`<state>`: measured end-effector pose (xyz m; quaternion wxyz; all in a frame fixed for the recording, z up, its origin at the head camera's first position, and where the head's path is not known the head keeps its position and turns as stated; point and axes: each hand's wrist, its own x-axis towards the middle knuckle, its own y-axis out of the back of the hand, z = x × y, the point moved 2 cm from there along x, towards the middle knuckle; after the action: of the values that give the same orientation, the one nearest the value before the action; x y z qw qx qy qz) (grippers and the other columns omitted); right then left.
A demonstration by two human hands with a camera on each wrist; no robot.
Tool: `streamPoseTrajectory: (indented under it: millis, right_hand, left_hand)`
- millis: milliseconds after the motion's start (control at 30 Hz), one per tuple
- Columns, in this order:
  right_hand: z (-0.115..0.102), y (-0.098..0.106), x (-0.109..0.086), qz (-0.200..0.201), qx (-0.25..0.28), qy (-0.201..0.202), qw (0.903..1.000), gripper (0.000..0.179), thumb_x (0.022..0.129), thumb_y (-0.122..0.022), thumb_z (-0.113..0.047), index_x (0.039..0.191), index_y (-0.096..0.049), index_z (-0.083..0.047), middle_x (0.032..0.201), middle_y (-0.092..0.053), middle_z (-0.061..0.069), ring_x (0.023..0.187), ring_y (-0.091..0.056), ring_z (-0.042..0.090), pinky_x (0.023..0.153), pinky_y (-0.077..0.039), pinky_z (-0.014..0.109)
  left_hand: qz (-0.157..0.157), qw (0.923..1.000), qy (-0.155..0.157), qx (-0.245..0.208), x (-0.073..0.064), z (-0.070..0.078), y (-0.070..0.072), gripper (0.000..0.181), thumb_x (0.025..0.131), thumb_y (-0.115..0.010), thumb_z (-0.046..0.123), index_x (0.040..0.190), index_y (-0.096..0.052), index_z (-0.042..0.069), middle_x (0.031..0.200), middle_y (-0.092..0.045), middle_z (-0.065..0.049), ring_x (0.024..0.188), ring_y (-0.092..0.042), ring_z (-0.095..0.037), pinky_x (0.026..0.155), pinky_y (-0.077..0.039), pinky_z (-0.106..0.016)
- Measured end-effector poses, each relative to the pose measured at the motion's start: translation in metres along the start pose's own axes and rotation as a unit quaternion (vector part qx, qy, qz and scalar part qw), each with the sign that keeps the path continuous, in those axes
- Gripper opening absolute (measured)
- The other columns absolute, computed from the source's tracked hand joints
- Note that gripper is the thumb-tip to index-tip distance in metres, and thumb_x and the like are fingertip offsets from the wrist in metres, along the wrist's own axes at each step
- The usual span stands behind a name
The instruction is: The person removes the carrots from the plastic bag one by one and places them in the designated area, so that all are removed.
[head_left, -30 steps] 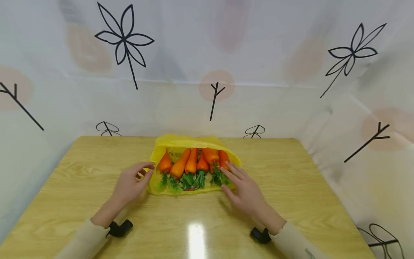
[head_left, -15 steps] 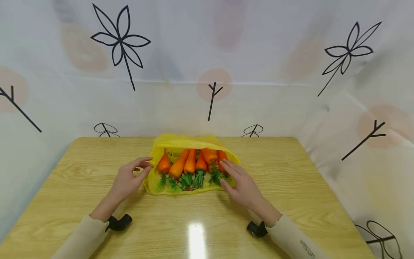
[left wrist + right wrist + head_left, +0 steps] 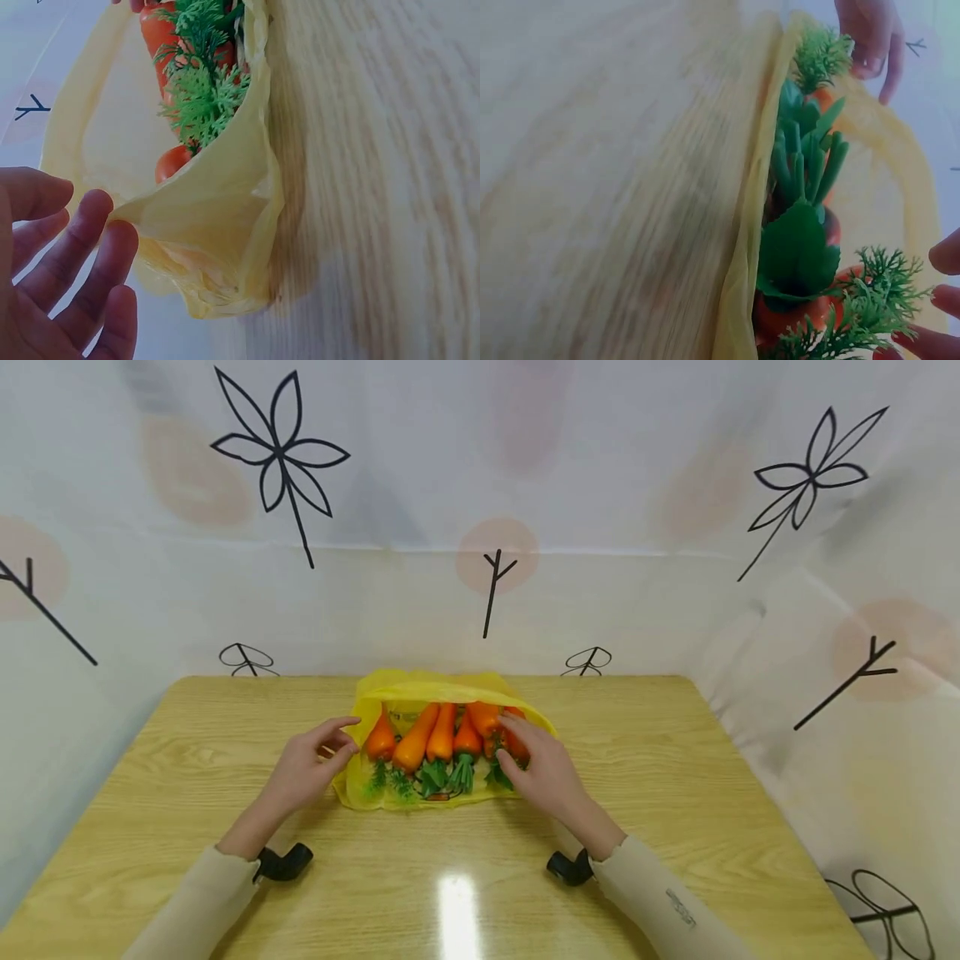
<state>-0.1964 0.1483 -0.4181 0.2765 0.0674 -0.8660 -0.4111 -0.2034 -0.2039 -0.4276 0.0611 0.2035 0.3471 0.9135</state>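
Note:
A yellow plastic bag [image 3: 420,682] lies on its side on the table with its mouth facing me. Inside it several toy carrots [image 3: 415,745] form a row, orange bodies inward and green tops [image 3: 433,778] toward the opening. My left hand [image 3: 303,768] is at the bag's left rim, its fingers relaxed; in the left wrist view two fingertips meet the bag's edge [image 3: 180,214] and the thumb stays apart. Over the rightmost carrots reaches my right hand [image 3: 551,777], fingers loosely bent and thumb spread. Its fingertips [image 3: 949,296] show beside the feathery leaves [image 3: 889,289] in the right wrist view.
The wood-grain table [image 3: 675,793] extends in front of the bag and to both sides. Behind it hangs a pale cloth wall [image 3: 375,602] with black plant drawings. Black wrist cameras [image 3: 285,862] are worn under both forearms.
My right hand has moved left and slightly farther in over the carrots, covering more of the rightmost ones. The left hand stays at the left rim, nearly still.

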Motion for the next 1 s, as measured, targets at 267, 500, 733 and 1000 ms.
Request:
streamPoseTrajectory:
  millis: [267,500,733,1000]
  right_hand:
    - [0.003,-0.009,0.011,0.013,-0.012,-0.029,0.9994,0.045,0.093,-0.070,-0.018,0.137,-0.061,-0.010,0.131,-0.062,0.013,0.120,-0.058,0.033,0.098,-0.047,0.051]
    - [0.002,-0.016,0.019,0.007,-0.002,-0.032,0.9995,0.042,0.094,-0.069,-0.021,0.134,-0.063,-0.010,0.127,-0.063,0.011,0.114,-0.060,0.032,0.095,-0.048,0.050]
    - [0.001,-0.019,0.023,0.003,0.005,-0.038,0.9993,0.040,0.093,-0.071,-0.020,0.130,-0.066,-0.009,0.130,-0.062,0.012,0.115,-0.060,0.033,0.093,-0.050,0.049]
    - [0.003,-0.025,0.024,0.025,0.004,-0.059,0.9979,0.036,0.088,-0.077,-0.021,0.121,-0.068,-0.009,0.119,-0.065,0.011,0.109,-0.061,0.031,0.092,-0.050,0.047]
  left_hand:
    - [-0.015,0.9999,-0.001,0.006,0.004,0.000,0.000,0.040,0.095,-0.067,0.009,0.135,-0.061,0.009,0.094,-0.069,0.000,0.081,-0.064,-0.015,0.071,-0.053,-0.033]
    - [-0.034,0.9993,-0.009,0.010,0.004,-0.002,0.001,0.047,0.092,-0.070,0.004,0.137,-0.059,0.009,0.106,-0.068,-0.002,0.082,-0.062,-0.014,0.071,-0.052,-0.034]
    - [-0.048,0.9986,-0.016,0.012,0.006,-0.003,0.000,0.061,0.086,-0.074,-0.003,0.143,-0.053,0.007,0.110,-0.067,-0.004,0.081,-0.062,-0.014,0.072,-0.053,-0.035]
    - [-0.047,0.9984,-0.030,0.007,0.008,0.001,0.003,0.066,0.085,-0.072,-0.006,0.146,-0.047,0.002,0.109,-0.067,-0.008,0.080,-0.061,-0.013,0.073,-0.053,-0.034]
